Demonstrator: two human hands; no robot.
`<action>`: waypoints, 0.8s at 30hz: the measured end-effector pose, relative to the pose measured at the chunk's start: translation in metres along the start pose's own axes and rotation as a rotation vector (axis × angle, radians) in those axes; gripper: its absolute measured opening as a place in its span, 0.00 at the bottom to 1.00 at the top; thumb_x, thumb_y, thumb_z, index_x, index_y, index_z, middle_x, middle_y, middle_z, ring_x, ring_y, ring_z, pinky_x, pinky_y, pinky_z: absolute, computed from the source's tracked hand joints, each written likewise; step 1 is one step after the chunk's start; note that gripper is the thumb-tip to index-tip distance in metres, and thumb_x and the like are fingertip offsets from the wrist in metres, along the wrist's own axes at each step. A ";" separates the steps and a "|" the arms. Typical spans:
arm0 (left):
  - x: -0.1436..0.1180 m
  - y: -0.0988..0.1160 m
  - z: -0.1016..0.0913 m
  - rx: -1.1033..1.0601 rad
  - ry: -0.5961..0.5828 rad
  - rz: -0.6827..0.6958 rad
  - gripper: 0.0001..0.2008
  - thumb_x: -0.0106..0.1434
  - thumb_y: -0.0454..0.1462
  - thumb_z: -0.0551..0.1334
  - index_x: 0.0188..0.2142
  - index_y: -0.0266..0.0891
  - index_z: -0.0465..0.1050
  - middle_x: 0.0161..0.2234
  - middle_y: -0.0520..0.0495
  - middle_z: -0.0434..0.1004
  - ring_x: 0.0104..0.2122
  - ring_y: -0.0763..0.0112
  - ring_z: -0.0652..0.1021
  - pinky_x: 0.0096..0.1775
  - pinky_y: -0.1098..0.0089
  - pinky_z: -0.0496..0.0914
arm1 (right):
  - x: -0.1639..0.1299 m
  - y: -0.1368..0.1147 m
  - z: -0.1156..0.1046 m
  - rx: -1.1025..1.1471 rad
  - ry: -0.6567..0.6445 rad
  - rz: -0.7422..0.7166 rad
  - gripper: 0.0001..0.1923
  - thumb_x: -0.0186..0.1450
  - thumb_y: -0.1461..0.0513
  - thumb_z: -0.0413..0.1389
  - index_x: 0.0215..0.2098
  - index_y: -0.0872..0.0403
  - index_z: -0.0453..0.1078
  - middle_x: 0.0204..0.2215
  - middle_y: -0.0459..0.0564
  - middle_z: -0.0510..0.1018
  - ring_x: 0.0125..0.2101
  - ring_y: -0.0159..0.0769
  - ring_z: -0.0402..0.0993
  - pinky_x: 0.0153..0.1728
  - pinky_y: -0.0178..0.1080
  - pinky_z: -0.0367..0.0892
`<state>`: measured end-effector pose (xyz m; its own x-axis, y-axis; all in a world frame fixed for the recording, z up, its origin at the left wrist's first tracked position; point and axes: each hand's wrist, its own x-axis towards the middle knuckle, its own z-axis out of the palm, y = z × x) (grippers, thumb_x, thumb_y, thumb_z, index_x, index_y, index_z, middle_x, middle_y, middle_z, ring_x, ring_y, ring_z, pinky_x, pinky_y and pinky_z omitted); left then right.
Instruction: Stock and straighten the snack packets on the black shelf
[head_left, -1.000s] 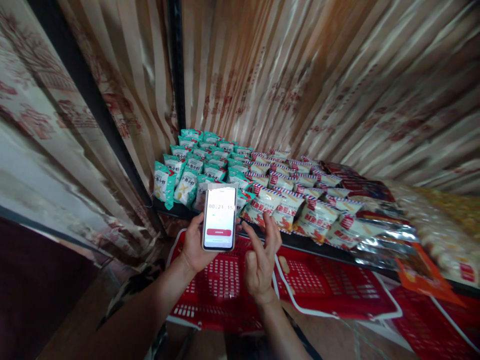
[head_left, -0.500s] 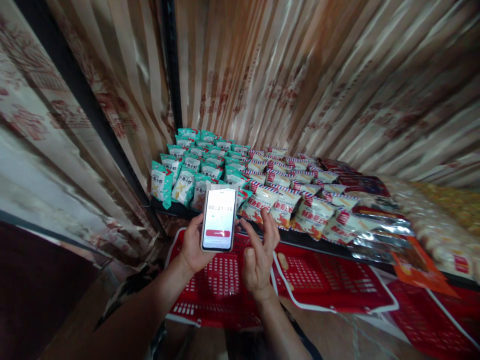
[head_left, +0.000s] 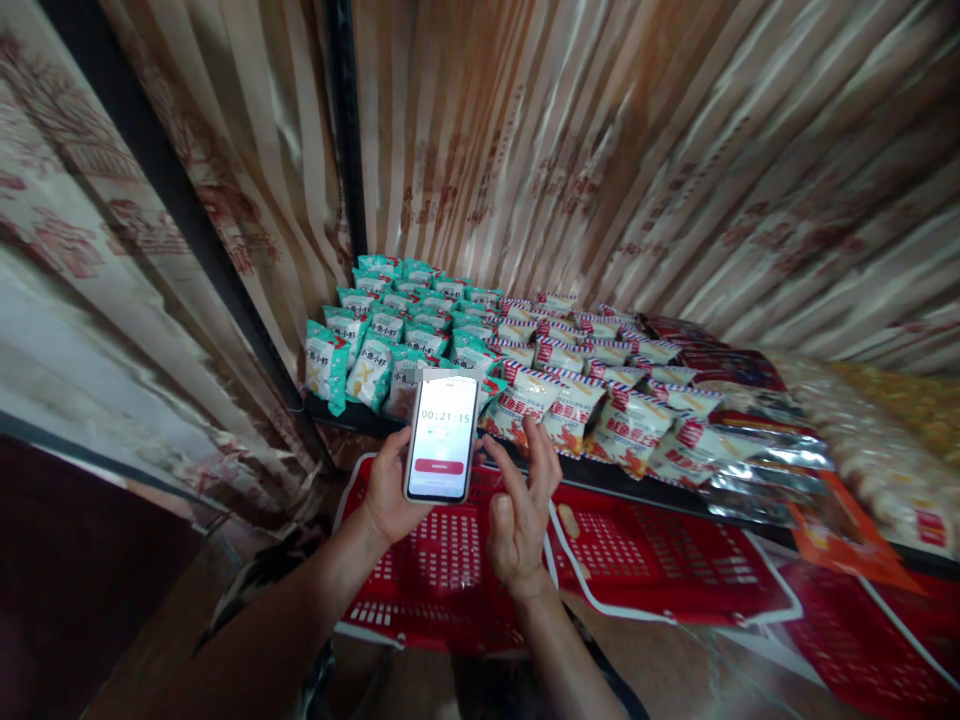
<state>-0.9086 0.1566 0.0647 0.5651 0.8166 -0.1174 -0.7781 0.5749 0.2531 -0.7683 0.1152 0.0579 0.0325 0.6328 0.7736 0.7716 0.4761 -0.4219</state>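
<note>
A smartphone (head_left: 442,440) is held upright in my left hand (head_left: 392,490), with the fingers wrapped behind it and the thumb along its left edge. Its lit screen shows 00:21:15 above a red button. My right hand (head_left: 519,515) hovers just to the right of the phone, apart from it, index finger stretched toward the screen and the other fingers loosely bent, holding nothing. Behind the phone, teal snack bags (head_left: 370,370) stand in rows on a dark shelf. White snack bags with striped tops (head_left: 626,430) fill the rows to their right.
Red shopping baskets (head_left: 660,560) with white handles sit below the shelf edge. Further right lie silver packets (head_left: 765,490), an orange packet (head_left: 847,530) and a long clear bag (head_left: 870,450). A dark post (head_left: 343,130) and patterned curtains (head_left: 465,150) stand behind and left.
The view has shifted very slightly. Both hands and the phone keep nearly the same places, and the screen reads the same time.
</note>
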 end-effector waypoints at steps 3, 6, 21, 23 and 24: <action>-0.004 0.001 0.000 -0.003 0.002 0.010 0.22 0.63 0.42 0.51 0.48 0.28 0.72 0.39 0.38 0.79 0.40 0.56 0.78 0.47 0.58 0.66 | 0.000 -0.001 0.001 0.011 -0.008 -0.017 0.24 0.69 0.54 0.37 0.57 0.49 0.62 0.64 0.51 0.48 0.62 0.52 0.46 0.56 0.62 0.48; -0.009 0.002 -0.001 -0.010 0.001 0.035 0.22 0.62 0.42 0.51 0.47 0.29 0.72 0.38 0.39 0.80 0.42 0.56 0.78 0.48 0.59 0.66 | -0.002 -0.004 0.002 0.020 -0.024 -0.018 0.24 0.69 0.54 0.36 0.57 0.49 0.62 0.64 0.51 0.49 0.62 0.52 0.46 0.56 0.62 0.48; -0.023 -0.012 -0.003 0.019 0.079 0.105 0.21 0.62 0.42 0.52 0.46 0.28 0.73 0.39 0.38 0.79 0.42 0.56 0.77 0.49 0.58 0.66 | -0.009 0.000 -0.008 0.068 -0.062 -0.056 0.23 0.69 0.54 0.37 0.57 0.50 0.62 0.63 0.53 0.51 0.62 0.52 0.46 0.56 0.63 0.48; -0.025 -0.015 -0.003 0.022 0.097 0.114 0.21 0.62 0.42 0.52 0.46 0.28 0.73 0.38 0.38 0.79 0.43 0.55 0.77 0.49 0.57 0.66 | -0.010 0.002 -0.010 0.079 -0.065 -0.058 0.24 0.69 0.54 0.36 0.57 0.49 0.62 0.63 0.53 0.51 0.62 0.52 0.46 0.56 0.63 0.48; -0.025 -0.016 -0.003 0.024 0.109 0.116 0.21 0.62 0.42 0.52 0.45 0.28 0.73 0.38 0.38 0.79 0.43 0.54 0.77 0.49 0.56 0.66 | -0.011 0.003 -0.011 0.086 -0.067 -0.056 0.24 0.69 0.53 0.36 0.57 0.49 0.62 0.63 0.53 0.51 0.62 0.52 0.47 0.56 0.63 0.48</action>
<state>-0.9113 0.1268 0.0608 0.4381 0.8788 -0.1891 -0.8287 0.4764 0.2938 -0.7597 0.1032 0.0536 -0.0539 0.6420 0.7648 0.7139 0.5603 -0.4200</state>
